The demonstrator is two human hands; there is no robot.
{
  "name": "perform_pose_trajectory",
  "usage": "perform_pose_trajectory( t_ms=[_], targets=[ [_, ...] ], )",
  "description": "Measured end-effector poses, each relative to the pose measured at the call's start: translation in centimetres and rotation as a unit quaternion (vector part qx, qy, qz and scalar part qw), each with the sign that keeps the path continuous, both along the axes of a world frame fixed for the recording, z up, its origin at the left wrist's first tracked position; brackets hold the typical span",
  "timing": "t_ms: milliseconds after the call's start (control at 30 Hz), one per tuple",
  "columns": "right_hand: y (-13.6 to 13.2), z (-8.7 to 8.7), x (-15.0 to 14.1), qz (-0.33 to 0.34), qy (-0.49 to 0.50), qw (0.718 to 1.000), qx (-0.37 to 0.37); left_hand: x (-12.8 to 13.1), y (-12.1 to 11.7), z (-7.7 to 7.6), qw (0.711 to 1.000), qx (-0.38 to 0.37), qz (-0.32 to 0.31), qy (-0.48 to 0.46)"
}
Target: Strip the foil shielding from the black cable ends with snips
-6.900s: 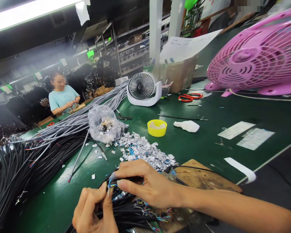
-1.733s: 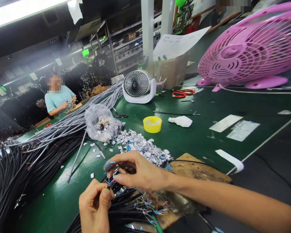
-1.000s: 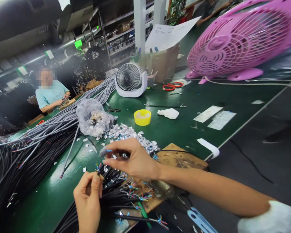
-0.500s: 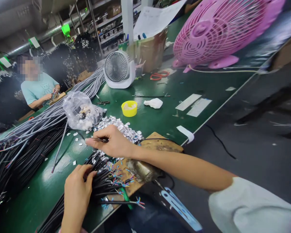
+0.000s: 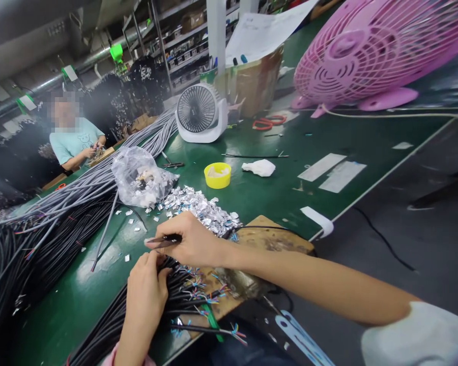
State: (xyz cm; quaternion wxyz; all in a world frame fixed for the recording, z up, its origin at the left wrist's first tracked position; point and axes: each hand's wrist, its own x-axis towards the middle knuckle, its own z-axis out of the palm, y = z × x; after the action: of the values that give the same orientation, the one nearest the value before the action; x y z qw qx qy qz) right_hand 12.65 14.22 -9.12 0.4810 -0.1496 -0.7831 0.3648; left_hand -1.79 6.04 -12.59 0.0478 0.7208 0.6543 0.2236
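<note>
My right hand (image 5: 193,239) is closed around dark metal tweezers (image 5: 165,241), their tips pointing left just above my left hand. My left hand (image 5: 148,284) is curled over the black cables (image 5: 179,292), thumb and fingers closed on a black cable whose end is mostly hidden. Stripped cable ends with thin coloured wires (image 5: 198,282) fan out to the right over a worn wooden board (image 5: 223,302). Behind my right hand lies a heap of small silver foil pieces (image 5: 202,206).
A clear plastic bag (image 5: 137,178), yellow dish (image 5: 217,176), white lump (image 5: 259,168) and small white fan (image 5: 200,114) stand behind. Grey cables (image 5: 95,178) run left. A pink fan (image 5: 351,61) is at the right rear. A light-blue-handled tool (image 5: 299,335) hangs below. Another person (image 5: 78,137) sits far left.
My right hand, with the tweezers, has come closer to my left hand. My left hand has shifted right and slightly up along the black cables. The view has also shifted.
</note>
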Motion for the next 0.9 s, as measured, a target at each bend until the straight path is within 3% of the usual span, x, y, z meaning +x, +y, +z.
perform_pose_trajectory(
  t_ms=[267,400,533,633,733,900],
  targets=[
    [-0.4,0.6,0.0,-0.043,0.037,0.998,-0.001,0.1,-1.0,1.6,0.990,0.120,0.032,-0.074],
    [-0.6,0.9,0.1,-0.064,0.024,0.998,0.002,0.4,-2.1,1.6,0.977,0.182,0.057,-0.093],
    [-0.5,0.8,0.0,-0.021,-0.023,0.999,-0.010,0.2,-2.8,0.7,0.970,0.227,0.048,-0.071],
    [-0.4,0.7,-0.1,0.019,-0.041,0.998,-0.037,-0.4,-2.8,0.3,0.963,0.266,0.002,0.034],
    [-0.4,0.7,-0.1,0.059,-0.045,0.994,-0.075,-0.7,-2.6,0.6,0.951,0.288,-0.027,0.107],
    [-0.6,0.9,0.0,0.122,-0.046,0.982,-0.135,-0.1,-2.5,1.7,0.939,0.332,-0.008,0.088]
  ],
)
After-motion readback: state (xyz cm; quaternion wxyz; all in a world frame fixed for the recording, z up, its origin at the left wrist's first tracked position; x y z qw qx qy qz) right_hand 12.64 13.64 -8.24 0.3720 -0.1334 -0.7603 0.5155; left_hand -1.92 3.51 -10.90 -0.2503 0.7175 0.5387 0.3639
